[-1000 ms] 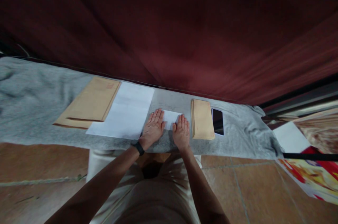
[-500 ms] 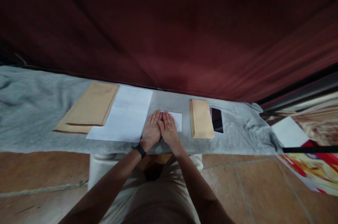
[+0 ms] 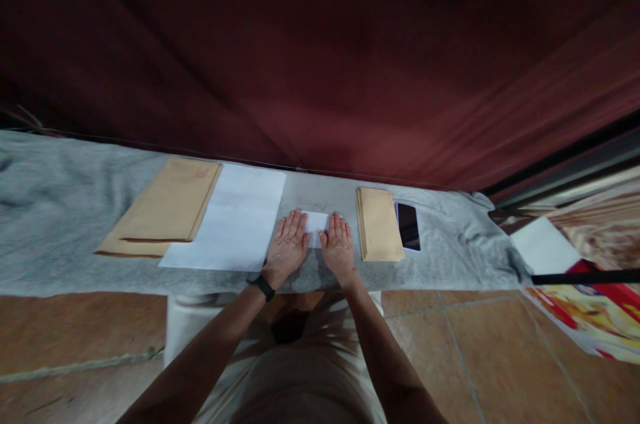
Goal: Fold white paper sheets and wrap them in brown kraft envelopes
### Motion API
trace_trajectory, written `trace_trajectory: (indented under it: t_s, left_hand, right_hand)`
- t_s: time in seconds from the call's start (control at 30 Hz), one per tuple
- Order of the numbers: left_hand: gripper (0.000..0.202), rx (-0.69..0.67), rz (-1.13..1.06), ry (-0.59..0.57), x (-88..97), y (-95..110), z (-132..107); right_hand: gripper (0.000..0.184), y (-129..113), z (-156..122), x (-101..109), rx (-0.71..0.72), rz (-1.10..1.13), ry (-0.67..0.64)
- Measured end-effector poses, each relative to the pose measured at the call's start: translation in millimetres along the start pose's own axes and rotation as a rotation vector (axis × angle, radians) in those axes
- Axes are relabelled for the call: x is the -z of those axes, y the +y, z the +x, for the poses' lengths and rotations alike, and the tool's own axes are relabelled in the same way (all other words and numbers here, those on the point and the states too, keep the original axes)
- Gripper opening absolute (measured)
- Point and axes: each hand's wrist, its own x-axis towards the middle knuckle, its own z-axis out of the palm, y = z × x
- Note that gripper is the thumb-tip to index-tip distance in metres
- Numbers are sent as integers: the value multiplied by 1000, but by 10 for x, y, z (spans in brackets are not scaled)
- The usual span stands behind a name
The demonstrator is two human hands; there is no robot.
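Note:
A small piece of white paper, apparently folded, lies on the grey cloth between my hands. My left hand rests flat over its left end, fingers stretched out, with a dark band on the wrist. Over the paper's right end my right hand is also laid flat, fingers pointing away from me. Both palms cover parts of the paper. Just left of my left hand spreads a stack or sheet of larger white paper. To the right of my right hand lie small brown envelopes in a pile.
Large brown envelopes overlap the white paper at the left. A phone lies beside the small envelopes. Grey cloth covers the narrow surface, with a dark red curtain behind it. A colourful box stands at the right.
My right hand has slid to the right along the small paper, away from my left hand. The paper's middle now shows between them. My left hand has stayed nearly in place.

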Motion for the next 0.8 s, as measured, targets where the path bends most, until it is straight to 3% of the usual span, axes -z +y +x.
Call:
trace_trajectory:
  t_s: [0.43, 0.53, 0.67, 0.8]
  left_hand:
    - [59, 155, -46, 92, -33, 36, -27]
    - [57, 88, -51, 88, 3, 107, -11]
    - [54, -103, -93, -19, 7, 295, 39]
    - [54, -113, -57, -67, -43, 389, 86]
  right_hand:
    - [55, 198, -222, 129, -51, -20, 14]
    - [55, 188, -217, 126, -51, -27, 16]
    - [55, 182, -217, 124, -62, -7, 27]
    - [55, 183, -218, 133, -60, 0, 28]
